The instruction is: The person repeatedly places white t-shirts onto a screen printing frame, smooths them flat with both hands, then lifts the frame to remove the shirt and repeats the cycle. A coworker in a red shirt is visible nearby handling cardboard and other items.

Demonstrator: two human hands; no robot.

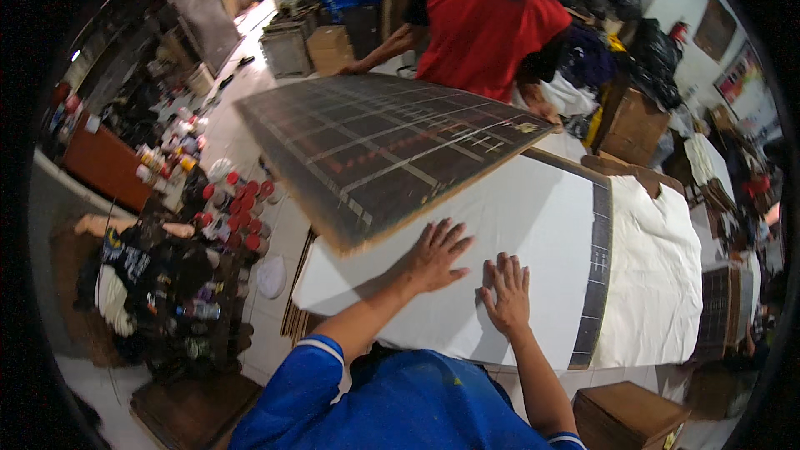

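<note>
White fabric is spread over a dark board marked with pale lines, whose right margin shows bare. My left hand lies on the cloth with its fingers spread. Beside it my right hand rests on the same cloth, fingers stretched out and holding nothing. Just beyond my left hand, a second dark board with a pale grid is tilted above the fabric. A person in a red and black shirt grips that board by its far edge with both hands.
Cream cloth lies to the right of the lined board. On the floor at left stand several red-lidded jars. A brown box sits near my right arm. Black bags and cartons are piled at the back right.
</note>
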